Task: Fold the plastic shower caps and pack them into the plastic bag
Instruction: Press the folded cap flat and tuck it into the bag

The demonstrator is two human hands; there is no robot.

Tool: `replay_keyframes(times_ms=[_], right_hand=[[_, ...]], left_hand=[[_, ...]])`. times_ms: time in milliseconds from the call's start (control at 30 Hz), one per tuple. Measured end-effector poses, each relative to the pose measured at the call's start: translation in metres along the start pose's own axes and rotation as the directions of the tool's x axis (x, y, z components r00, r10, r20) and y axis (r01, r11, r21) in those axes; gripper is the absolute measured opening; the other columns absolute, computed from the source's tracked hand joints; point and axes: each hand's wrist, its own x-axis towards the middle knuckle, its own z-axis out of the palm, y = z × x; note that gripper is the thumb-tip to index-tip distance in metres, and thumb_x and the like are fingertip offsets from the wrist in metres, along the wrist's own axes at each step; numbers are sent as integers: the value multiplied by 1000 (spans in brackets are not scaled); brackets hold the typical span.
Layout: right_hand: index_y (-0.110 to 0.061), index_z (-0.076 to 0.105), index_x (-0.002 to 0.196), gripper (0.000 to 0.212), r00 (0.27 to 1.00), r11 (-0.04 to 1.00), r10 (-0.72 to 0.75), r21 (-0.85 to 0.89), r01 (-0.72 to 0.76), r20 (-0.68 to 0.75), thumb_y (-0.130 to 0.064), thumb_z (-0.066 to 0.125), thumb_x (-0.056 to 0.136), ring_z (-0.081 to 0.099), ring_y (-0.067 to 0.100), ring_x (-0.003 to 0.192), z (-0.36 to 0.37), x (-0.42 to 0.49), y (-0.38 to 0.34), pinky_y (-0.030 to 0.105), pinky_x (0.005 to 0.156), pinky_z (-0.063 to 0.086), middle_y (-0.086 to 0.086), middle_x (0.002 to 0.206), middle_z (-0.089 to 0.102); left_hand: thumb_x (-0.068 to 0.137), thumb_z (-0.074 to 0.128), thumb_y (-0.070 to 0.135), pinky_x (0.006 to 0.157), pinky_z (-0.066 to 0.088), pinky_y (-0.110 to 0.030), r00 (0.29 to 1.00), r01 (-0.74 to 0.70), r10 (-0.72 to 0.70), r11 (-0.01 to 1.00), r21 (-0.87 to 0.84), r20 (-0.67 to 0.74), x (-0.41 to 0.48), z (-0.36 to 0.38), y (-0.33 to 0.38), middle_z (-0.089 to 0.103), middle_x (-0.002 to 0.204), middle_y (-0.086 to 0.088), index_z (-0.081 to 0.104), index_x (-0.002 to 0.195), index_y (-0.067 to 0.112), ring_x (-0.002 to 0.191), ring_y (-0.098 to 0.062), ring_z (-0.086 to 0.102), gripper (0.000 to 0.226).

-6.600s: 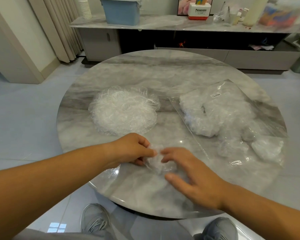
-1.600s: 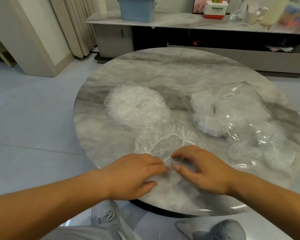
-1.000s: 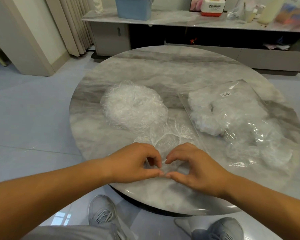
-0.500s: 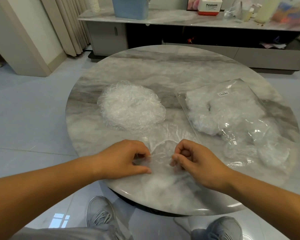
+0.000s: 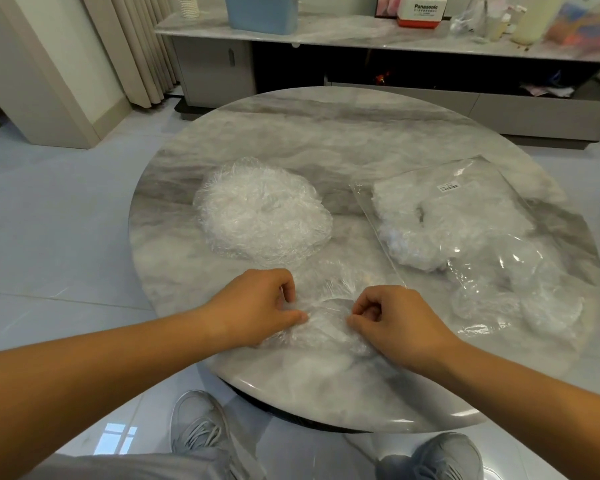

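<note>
On the round marble bench [image 5: 343, 140]: a clear plastic bag [image 5: 471, 237] lies flat at right, with crumpled caps inside. A pile of shower caps [image 5: 262, 220] sits left of centre, apart from the bag. One loose shower cap [image 5: 326, 317] lies near the front edge. The left hand [image 5: 257, 306] and right hand [image 5: 395, 320] are both curled, each pinching its film.

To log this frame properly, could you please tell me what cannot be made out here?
All in the head view.
Pile of caps: the count; clear layers blend together.
Bag: how many caps are inside; crumpled film and glare.
Bag label: print too small.
Cap pinched by left hand and right hand: its folds; fingers cover them.
Shelf items: blurred, cut by top edge.
</note>
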Motion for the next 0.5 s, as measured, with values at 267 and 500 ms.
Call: replay_keyframes(times_ms=[267, 500], right_hand=[[-33, 56, 91, 27, 999, 1000, 6, 11, -5, -46, -24, 80, 84, 62, -3, 67, -4, 0, -2, 12, 59, 43, -9, 70, 68], [-26, 59, 111, 28, 984, 958, 17, 285, 35, -178, -21, 76, 89, 61, 2, 60, -19, -3, -26, 16, 59, 49, -5, 74, 69]], left_hand=[[83, 75, 52, 69, 41, -27, 990, -73, 100, 966, 247, -97, 1, -4, 12, 49, 95, 17, 42, 135, 33, 84, -8, 54, 65], [86, 77, 20, 66, 55, -20, 997, 50, -67, 930, -365, -35, 3, -5, 26, 73, 86, 8, 30, 155, 27, 69, -3, 69, 84]])
